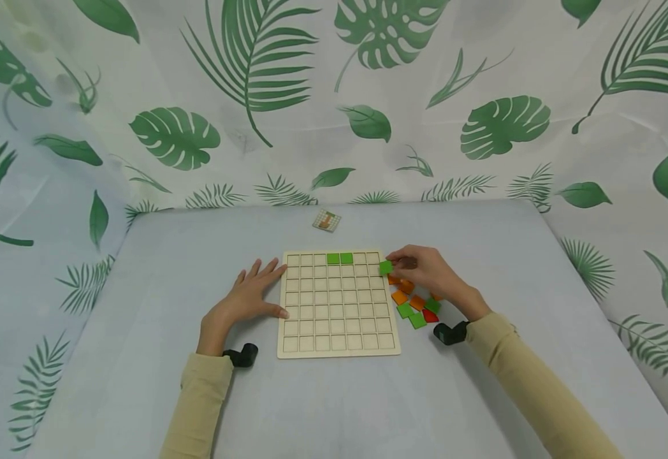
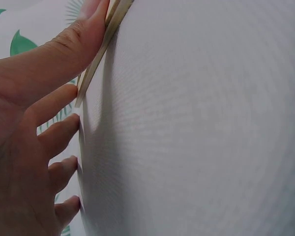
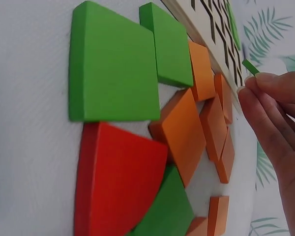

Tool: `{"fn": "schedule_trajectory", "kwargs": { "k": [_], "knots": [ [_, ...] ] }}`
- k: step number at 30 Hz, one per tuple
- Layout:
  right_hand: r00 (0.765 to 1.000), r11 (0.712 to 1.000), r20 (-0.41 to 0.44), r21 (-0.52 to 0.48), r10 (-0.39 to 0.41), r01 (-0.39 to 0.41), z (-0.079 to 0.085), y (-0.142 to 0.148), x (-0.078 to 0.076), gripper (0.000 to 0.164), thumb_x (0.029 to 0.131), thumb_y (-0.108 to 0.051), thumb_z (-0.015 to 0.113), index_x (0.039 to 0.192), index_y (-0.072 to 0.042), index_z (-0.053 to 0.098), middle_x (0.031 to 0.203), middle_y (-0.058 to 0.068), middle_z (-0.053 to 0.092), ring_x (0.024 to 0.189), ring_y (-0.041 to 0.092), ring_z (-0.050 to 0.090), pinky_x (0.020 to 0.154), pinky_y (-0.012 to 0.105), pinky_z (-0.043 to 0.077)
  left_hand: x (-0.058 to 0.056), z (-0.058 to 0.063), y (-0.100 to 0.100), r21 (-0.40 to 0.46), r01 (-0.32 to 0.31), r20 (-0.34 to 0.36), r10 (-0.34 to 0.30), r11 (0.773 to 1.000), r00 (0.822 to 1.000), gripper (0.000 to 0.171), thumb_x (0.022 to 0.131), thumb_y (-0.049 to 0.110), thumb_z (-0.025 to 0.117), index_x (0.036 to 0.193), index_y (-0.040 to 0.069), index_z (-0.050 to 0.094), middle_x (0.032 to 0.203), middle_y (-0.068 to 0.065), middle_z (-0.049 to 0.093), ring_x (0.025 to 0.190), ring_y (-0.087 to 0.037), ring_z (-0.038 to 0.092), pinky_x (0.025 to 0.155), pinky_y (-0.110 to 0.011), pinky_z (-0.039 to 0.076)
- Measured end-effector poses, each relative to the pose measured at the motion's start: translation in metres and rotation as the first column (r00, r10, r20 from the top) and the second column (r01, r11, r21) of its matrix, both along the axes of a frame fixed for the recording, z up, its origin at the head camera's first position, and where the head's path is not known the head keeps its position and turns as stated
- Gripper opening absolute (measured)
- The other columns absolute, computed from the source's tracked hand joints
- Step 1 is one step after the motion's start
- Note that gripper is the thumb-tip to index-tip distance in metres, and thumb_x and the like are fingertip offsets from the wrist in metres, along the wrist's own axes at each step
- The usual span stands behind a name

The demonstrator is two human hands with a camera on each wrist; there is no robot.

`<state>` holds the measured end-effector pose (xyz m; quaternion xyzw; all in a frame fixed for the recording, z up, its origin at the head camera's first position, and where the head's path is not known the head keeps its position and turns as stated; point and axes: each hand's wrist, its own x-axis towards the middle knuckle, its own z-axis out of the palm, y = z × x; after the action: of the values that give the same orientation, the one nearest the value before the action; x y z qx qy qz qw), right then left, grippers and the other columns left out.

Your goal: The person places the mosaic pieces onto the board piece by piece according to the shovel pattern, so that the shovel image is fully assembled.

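A pale wooden grid board (image 1: pixel 336 299) lies flat on the table, two green square tiles (image 1: pixel 340 258) set side by side in its far row. My right hand (image 1: pixel 426 271) pinches another green tile (image 1: pixel 386 268) between thumb and fingertips, at the board's far right edge. In the right wrist view that tile (image 3: pixel 250 67) shows edge-on at the fingertips. My left hand (image 1: pixel 250 296) rests with spread fingers against the board's left edge; the left wrist view shows its thumb (image 2: pixel 73 49) on the board's rim.
Right of the board lies a loose group of orange tiles (image 1: pixel 399 297), green tiles (image 1: pixel 417 320) and a red piece with a curved side (image 3: pixel 120 182). Beyond the board lies a small patterned card (image 1: pixel 326 220). A leaf-print cloth (image 1: pixel 311 146) hangs behind the table.
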<state>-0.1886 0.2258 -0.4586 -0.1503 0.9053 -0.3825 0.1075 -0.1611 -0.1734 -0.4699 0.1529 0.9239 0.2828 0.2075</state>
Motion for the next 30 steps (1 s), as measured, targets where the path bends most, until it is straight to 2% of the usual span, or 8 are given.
{"fn": "schedule_trajectory", "kwargs": {
  "k": [12,25,30],
  "knots": [
    [1.0,1.0,0.005,-0.003,0.016,-0.016,-0.002,-0.011,-0.006,0.033,0.094,-0.013,0.076,0.125,-0.003,0.071,0.12,0.013,0.073,0.105,0.027,0.071,0.094,0.045,0.06,0.0,0.001,0.002,-0.018,-0.003,0.002,0.003,1.0,1.0,0.107,0.079,0.04,0.088,0.164,0.014,0.028,0.173,-0.014,0.014,0.159,-0.042,-0.002,0.127,-0.063,-0.003],
    [0.999,0.999,0.0,-0.007,0.049,-0.049,-0.001,-0.024,-0.014,0.033,0.092,-0.016,0.077,0.122,-0.003,0.073,0.113,0.012,0.074,0.1,0.024,0.071,0.091,0.042,0.06,-0.001,-0.001,0.001,-0.028,-0.002,-0.005,0.002,1.0,1.0,0.107,0.079,0.041,0.088,0.164,0.014,0.028,0.173,-0.014,0.014,0.159,-0.042,-0.002,0.127,-0.064,-0.003],
    [0.998,0.998,0.008,-0.004,0.061,-0.061,-0.001,-0.03,-0.017,0.033,0.094,-0.016,0.076,0.124,-0.003,0.072,0.116,0.012,0.074,0.104,0.026,0.07,0.094,0.044,0.059,-0.001,-0.001,0.002,-0.029,0.0,-0.002,0.0,1.0,1.0,0.107,0.079,0.041,0.088,0.164,0.014,0.028,0.173,-0.014,0.014,0.159,-0.042,-0.002,0.127,-0.064,-0.002]
  ]
}}
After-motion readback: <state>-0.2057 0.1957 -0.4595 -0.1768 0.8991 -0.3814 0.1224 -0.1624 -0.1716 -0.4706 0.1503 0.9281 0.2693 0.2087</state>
